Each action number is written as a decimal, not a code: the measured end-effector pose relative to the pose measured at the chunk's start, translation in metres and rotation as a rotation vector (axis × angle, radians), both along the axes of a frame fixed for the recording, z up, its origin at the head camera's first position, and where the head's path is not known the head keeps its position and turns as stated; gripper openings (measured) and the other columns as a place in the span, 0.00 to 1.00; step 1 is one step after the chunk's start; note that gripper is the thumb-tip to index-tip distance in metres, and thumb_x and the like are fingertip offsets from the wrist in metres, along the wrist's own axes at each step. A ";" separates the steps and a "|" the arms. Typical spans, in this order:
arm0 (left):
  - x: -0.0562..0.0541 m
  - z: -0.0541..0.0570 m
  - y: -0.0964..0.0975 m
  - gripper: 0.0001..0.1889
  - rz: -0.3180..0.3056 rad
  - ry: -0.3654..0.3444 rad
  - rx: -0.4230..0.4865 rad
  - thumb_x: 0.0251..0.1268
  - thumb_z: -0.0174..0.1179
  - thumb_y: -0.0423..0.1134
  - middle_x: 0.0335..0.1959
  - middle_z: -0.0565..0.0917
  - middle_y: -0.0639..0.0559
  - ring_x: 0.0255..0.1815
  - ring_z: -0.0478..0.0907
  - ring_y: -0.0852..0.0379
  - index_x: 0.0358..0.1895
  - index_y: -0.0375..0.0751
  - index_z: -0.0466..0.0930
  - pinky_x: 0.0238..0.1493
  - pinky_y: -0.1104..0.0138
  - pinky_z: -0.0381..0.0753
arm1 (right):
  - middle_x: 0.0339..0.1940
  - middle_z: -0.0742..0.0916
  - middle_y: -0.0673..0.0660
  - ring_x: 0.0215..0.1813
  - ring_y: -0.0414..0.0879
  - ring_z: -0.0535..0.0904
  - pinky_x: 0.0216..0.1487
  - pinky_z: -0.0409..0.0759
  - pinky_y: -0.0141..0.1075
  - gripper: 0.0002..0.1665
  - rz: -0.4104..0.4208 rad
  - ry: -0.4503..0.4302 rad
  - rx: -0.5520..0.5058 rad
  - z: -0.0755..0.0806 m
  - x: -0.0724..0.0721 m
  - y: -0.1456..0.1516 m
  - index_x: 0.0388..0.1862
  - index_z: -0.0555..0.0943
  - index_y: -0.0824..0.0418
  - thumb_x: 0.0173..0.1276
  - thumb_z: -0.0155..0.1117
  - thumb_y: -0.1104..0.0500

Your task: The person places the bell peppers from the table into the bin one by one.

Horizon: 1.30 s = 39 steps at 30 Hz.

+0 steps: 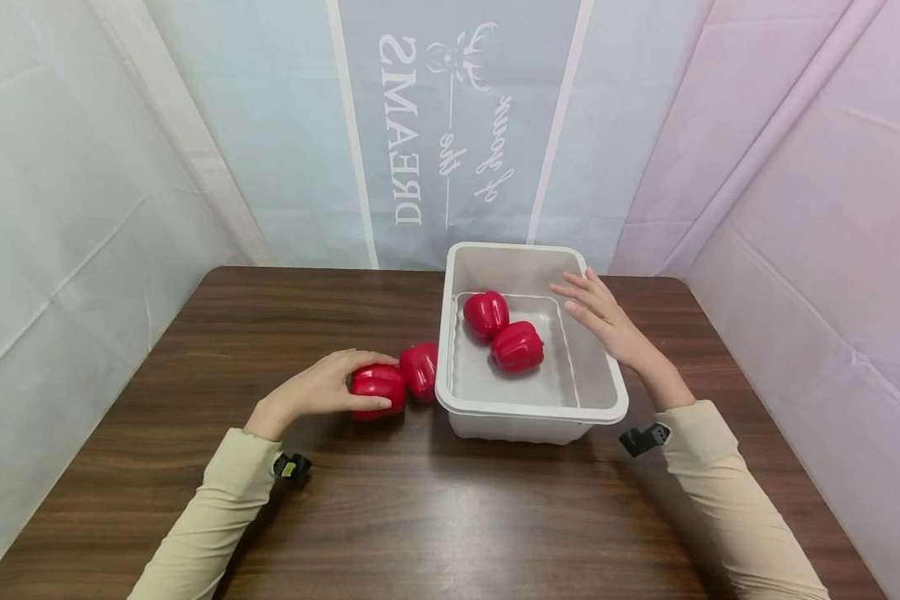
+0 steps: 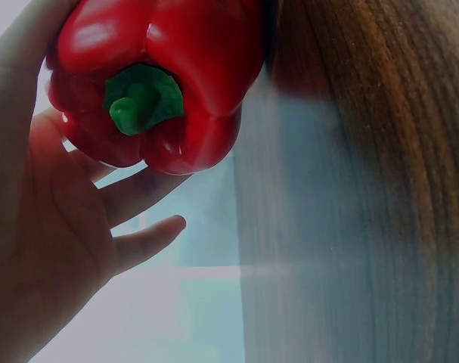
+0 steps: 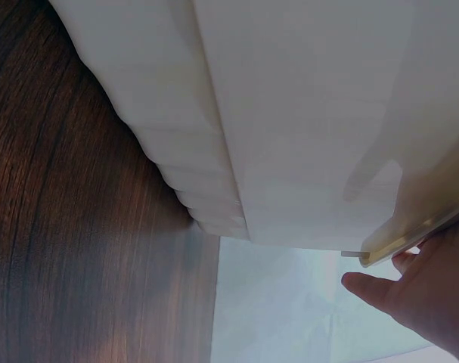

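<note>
On the left of the table (image 1: 450, 517), left of the bin, a glossy red bell pepper (image 1: 378, 390) lies on its side, plump and lobed; the left wrist view shows a short, curved green stem set in a dimpled end. The left hand (image 1: 318, 385) grasps it, thumb along the near side and fingers over the far side, with the little finger stretched away from the skin. Just right of it is a second pepper (image 1: 418, 372), equally red and shiny, close to the bin's left wall.

The light grey bin (image 1: 532, 410) comes next, smooth and plastic-looking, rectangular with rounded corners, a rolled rim and a wavy lower edge. Two more red peppers (image 1: 517, 347) lie on its floor, side by side, one farther left and the other nearer right. The right hand (image 1: 598, 315) is at the bin's far right rim, empty, its fingers extended and spread; whether it bears on the rim I cannot tell. Beneath everything runs dark brown, streaky wood grain.
</note>
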<state>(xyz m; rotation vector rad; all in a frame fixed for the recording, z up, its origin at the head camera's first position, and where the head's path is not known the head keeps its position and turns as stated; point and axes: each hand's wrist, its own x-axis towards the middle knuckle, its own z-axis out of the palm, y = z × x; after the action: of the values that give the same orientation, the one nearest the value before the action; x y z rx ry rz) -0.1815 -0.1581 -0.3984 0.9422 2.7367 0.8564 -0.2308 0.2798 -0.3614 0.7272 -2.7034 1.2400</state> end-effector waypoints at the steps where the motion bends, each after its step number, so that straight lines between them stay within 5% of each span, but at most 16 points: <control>1: 0.000 0.000 0.000 0.31 0.001 0.005 0.000 0.46 0.66 0.61 0.47 0.78 0.62 0.47 0.73 0.59 0.57 0.60 0.73 0.42 0.64 0.78 | 0.72 0.61 0.62 0.76 0.55 0.35 0.68 0.34 0.62 0.24 0.000 0.001 0.000 0.000 0.000 0.000 0.65 0.70 0.57 0.72 0.47 0.53; 39: -0.006 0.012 0.001 0.32 0.026 0.020 0.018 0.46 0.66 0.60 0.49 0.77 0.60 0.49 0.73 0.59 0.58 0.61 0.72 0.42 0.65 0.79 | 0.72 0.61 0.61 0.76 0.54 0.35 0.68 0.33 0.62 0.24 0.006 -0.012 -0.014 0.000 0.000 0.000 0.66 0.69 0.57 0.72 0.47 0.53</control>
<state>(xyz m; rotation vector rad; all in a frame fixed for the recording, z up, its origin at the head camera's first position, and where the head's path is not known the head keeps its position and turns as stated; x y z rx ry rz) -0.1879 -0.1574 -0.3868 0.9259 2.7685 0.8816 -0.2307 0.2797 -0.3611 0.7299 -2.7005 1.2674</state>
